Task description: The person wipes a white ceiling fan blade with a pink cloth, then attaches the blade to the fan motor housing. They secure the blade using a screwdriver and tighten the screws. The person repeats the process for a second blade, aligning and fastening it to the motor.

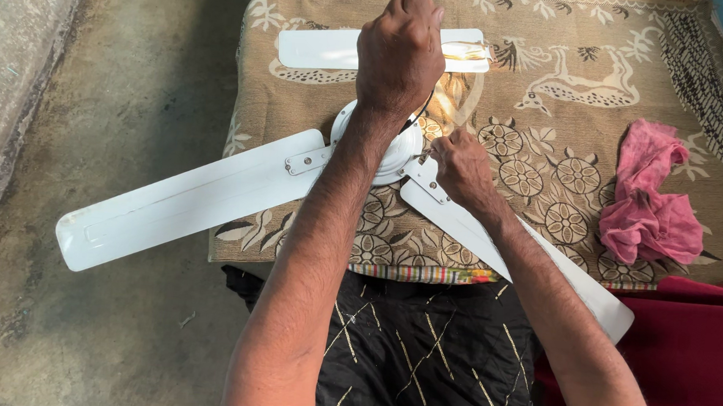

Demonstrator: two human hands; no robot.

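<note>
White metal dominates the view: a three-bladed white ceiling fan (382, 149) lies flat on a brown patterned cloth with turtle and animal motifs (571, 116), which covers a raised surface beside a grey concrete floor (129, 127). One long blade (184, 199) juts out past the cloth's edge over the floor, a second (321, 48) points away toward the far side, and a third (576, 282) runs under the right forearm toward a dark red fabric (699, 354). The left hand (401, 49) is closed in a fist above the fan's round hub, fingers curled together around something I cannot make out. The right hand (462, 163) sits just beside the hub at the bracket of the third blade, fingertips pinched together on a small metal part there; whether it is a screw or a tool is too small to tell. The two hands are near each other but apart. A crumpled pink rag (650, 193) lies on the cloth, well to the right of the fan. Black fabric with thin gold lines (419, 351) shows below
</note>
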